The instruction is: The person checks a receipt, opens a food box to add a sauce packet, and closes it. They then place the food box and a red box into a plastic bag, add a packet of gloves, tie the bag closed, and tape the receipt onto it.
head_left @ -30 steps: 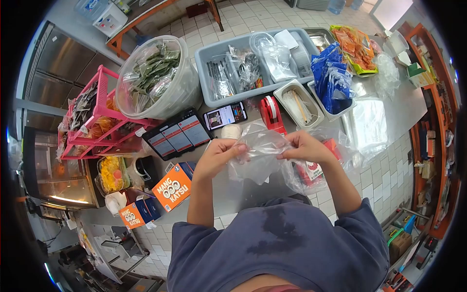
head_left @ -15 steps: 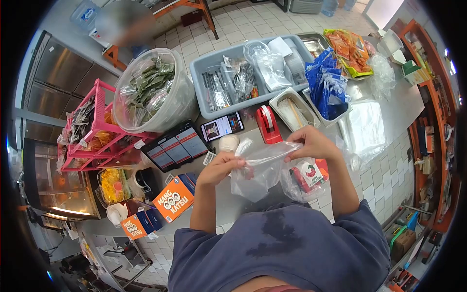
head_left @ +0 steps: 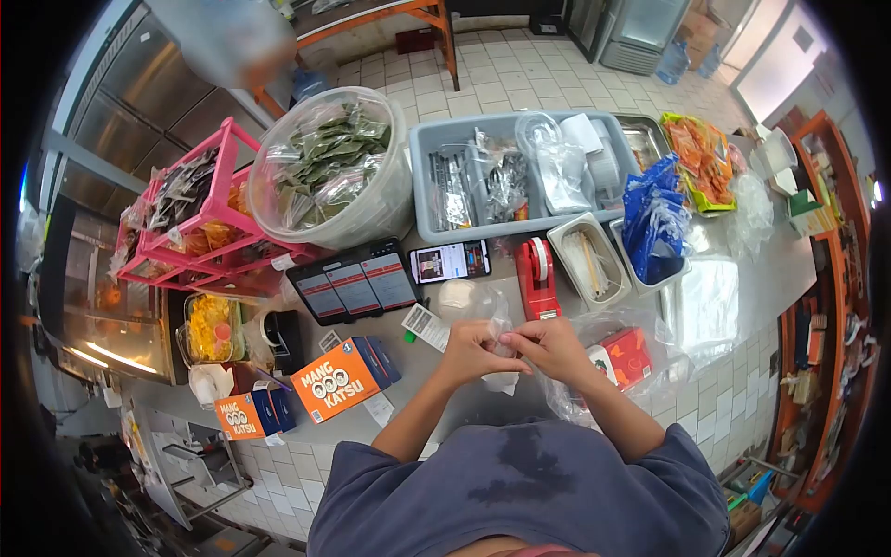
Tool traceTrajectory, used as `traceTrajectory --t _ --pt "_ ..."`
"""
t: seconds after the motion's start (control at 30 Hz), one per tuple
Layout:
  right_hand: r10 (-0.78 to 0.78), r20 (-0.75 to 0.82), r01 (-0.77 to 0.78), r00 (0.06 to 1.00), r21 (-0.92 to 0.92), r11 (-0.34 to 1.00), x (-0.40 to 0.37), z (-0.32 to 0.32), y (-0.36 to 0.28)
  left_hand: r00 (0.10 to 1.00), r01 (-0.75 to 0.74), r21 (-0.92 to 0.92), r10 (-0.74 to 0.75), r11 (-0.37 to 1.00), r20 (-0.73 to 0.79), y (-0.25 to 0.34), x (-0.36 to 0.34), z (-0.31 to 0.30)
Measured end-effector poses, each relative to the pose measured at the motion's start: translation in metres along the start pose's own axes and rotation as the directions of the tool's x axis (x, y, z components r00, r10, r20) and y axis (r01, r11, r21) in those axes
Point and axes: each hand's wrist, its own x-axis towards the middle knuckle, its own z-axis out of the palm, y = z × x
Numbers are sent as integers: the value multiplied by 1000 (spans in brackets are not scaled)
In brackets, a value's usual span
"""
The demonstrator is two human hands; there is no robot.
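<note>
A clear plastic bag (head_left: 502, 382) is bunched up between my two hands above the front of the metal counter. My left hand (head_left: 475, 352) is curled around it with the fingers closed. On the other side, my right hand (head_left: 549, 347) pinches the bag close to the left fingers. Part of the plastic sticks out above and below the hands; whatever is inside is hidden. A red tape dispenser (head_left: 536, 277) stands just beyond my right hand. A round whitish item (head_left: 457, 299) lies beyond my left hand. By my right forearm, a red box (head_left: 628, 356) rests in clear plastic.
A tablet (head_left: 355, 281) and a phone (head_left: 450, 262) lie ahead. Behind are a grey-blue bin (head_left: 427, 200) of packaged cutlery and a tub (head_left: 404, 186) of leaves. Orange boxes (head_left: 336, 381) and a pink rack (head_left: 218, 181) stand left; blue packets (head_left: 652, 218) sit right.
The bag was spread wide between my hands; now it is bunched small. My hands have come together and lower. The view has shifted a little.
</note>
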Motion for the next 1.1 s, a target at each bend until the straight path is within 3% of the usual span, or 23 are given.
traceTrajectory --t 0.03,0.1,0.17,0.23,0.27,0.3,0.37,0.43,0.47,0.5,0.53,0.57,0.63,0.7,0.77,0.8,0.87,0.9,0.97,1.0,1.03,1.07,1.1 --pt "-4 10 4 1000 -2 1000 6 -1 0 1000 4 4 -4 1000 -10 -3 -2 -4" --pt "-64 12 64 998 19 998 28 -8 -2 982 0 -308 -59 951 -179 -7 -9 -11" --pt "-44 -126 53 991 71 996 58 -19 -4 953 57 -356 -156 933 -258 -3 -17 -26" --pt "-72 -407 156 911 176 972 89 -31 -18 869 134 -464 -329 876 -371 4 -19 -46" --pt "-302 -606 456 736 114 883 107 -29 -26 871 133 -462 -326 877 -368 6 -22 -53" --pt "-465 -755 694 462 -18 720 126 -23 -34 847 121 -556 -377 823 -375 8 -26 -58" --pt "-841 -519 704 153 -540 461 163 -15 -34 831 105 -649 -425 754 -359 1 -35 -60" --pt "-858 -310 666 411 -541 514 217 4 -2 741 -174 -767 -431 618 -515 -19 -48 -51" --pt "-619 -106 457 778 -581 674 248 13 36 740 -121 -751 -445 649 -504 -5 -43 -49" --pt "-277 140 285 951 -746 602 249 14 42 765 -103 -769 -443 631 -467 1 -40 -44" --pt "-181 168 244 969 -763 599 238 14 38 808 -166 -795 -382 583 -449 4 -40 -40" --pt "-244 202 310 948 -749 586 235 14 46 838 -227 -820 -324 525 -439 5 -41 -35" --pt "-460 -58 427 886 -281 859 176 0 18 864 -193 -814 -298 548 -406 9 -40 -22" --pt "-227 -40 229 973 70 971 87 -28 -28 879 -212 -857 -293 469 -377 24 -28 -4" --pt "-243 136 155 960 465 872 16 -42 -14 959 31 -839 -251 543 -128 21 -24 30" --pt "-212 14 192 977 376 907 -15 -45 -13 963 203 -822 -262 532 68 29 -18 51" --pt "-110 -201 164 973 279 946 -66 -65 16 923 44 -510 161 859 350 44 -5 86" --pt "-24 -290 110 957 285 952 -87 -79 41 921 49 -514 161 856 355 52 -2 91" --pt "83 -416 194 906 579 792 -124 -94 61 782 -404 -75 386 912 489 70 -1 106" --pt "108 -409 170 906 584 794 -136 -97 69 877 -319 -76 325 945 354 67 -5 111" --pt "21 -471 366 882 712 599 -143 -98 78 881 -303 -84 313 949 355 60 -12 120" --pt "-54 -550 533 833 775 340 -142 -100 89 987 -91 147 70 985 143 48 -21 130" --pt "-184 -448 483 875 778 403 -133 -101 112 983 166 323 -130 932 -130 32 -29 137"
